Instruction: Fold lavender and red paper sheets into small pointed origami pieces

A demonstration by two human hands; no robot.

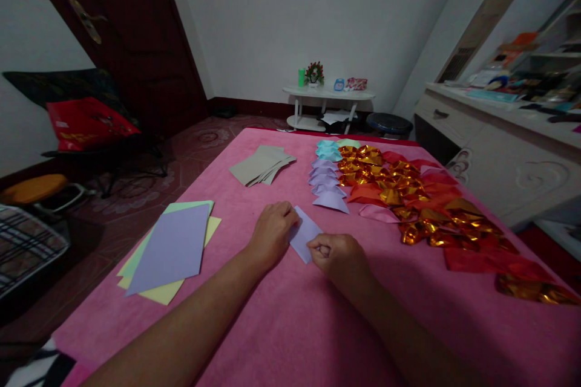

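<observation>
One small lavender paper rectangle [304,230], apparently half-worked!
Gets held by left hand [273,227], pinched by right hand [338,256], near folded lavender papers [325,180], seemingly done, and flat grey papers [261,164], seemingly waiting.

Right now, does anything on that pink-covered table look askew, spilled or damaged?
I see nothing spilled or damaged. Slightly askew, though: the flat lilac, green and yellow paper sheets at left overlap at mismatched angles, corners sticking out, and the grey rectangular paper pieces farther back are fanned unevenly.

A printed red bag [91,124] sits on a dark fabric chair [54,84]. A green cylinder [301,77] tops a white oval table [313,94]
</observation>
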